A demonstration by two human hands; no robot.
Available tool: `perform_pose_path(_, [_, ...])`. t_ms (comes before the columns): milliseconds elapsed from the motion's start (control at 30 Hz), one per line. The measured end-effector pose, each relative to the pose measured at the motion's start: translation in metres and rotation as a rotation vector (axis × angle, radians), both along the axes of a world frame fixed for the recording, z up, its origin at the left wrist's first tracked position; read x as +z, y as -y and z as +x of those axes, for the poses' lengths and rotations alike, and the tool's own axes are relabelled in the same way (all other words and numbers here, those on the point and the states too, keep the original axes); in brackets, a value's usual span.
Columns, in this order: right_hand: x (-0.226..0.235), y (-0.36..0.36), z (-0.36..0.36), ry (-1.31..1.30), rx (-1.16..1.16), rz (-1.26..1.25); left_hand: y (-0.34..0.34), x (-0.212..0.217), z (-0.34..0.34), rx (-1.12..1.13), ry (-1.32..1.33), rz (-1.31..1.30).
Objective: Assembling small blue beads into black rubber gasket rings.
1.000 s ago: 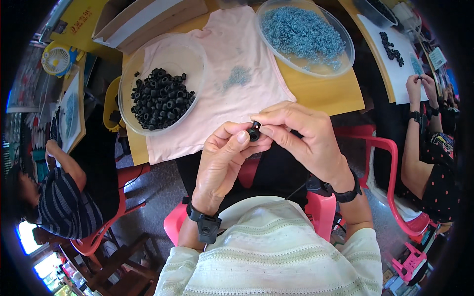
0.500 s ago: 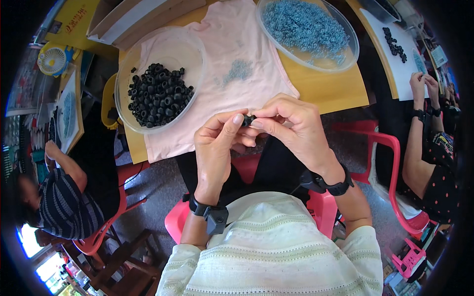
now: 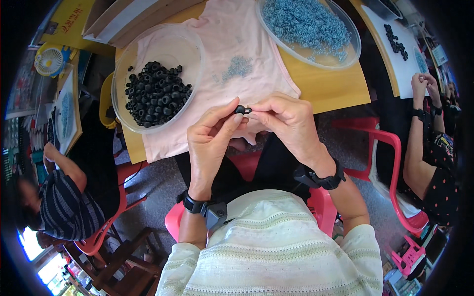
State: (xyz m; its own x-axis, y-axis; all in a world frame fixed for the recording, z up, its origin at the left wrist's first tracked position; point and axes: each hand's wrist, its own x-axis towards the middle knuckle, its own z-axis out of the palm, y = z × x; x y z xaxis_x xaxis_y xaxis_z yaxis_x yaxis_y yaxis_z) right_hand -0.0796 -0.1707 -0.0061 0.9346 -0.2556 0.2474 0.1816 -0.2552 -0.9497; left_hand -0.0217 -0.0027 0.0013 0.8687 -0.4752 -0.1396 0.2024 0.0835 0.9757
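Above the near edge of a pink cloth [image 3: 173, 140], my two hands meet around a small black plastic part [image 3: 240, 109], with a rounded knob and a narrower end. My left hand [image 3: 210, 138] pinches the rounded side between thumb and forefinger. On the other side, the fingertips of my right hand [image 3: 291, 121] are closed on the narrower end; whether they also hold a smaller piece is hidden. A clear round tub [image 3: 190, 44] to the left holds many similar black parts [image 3: 158, 93].
A second clear tub [image 3: 356, 49] at the far right holds many small bluish pieces [image 3: 306, 29]. Some bluish pieces [image 3: 238, 66] lie loose on the cloth. A cardboard box [image 3: 128, 22] stands at the back left. Other people sit at tables on both sides, beside red chairs [image 3: 395, 163].
Both hands have risen slightly, and the left has moved a little left. The black part, mostly covered by fingers before, now shows its rounded knob and narrow end.
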Motion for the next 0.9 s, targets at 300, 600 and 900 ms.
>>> perform_pose_path(300, [-0.016,-0.001,0.01,0.163,-0.113,-0.439,0.007,-0.01,0.004,0.055,0.245,0.199])
perform_pose_path(600, [-0.012,0.001,0.007,0.145,-0.095,-0.44,0.014,0.004,-0.001,0.006,0.686,0.442])
perform_pose_path(900, [0.011,-0.001,0.013,-0.015,-0.225,-0.288,0.013,-0.012,-0.004,0.07,0.666,0.443])
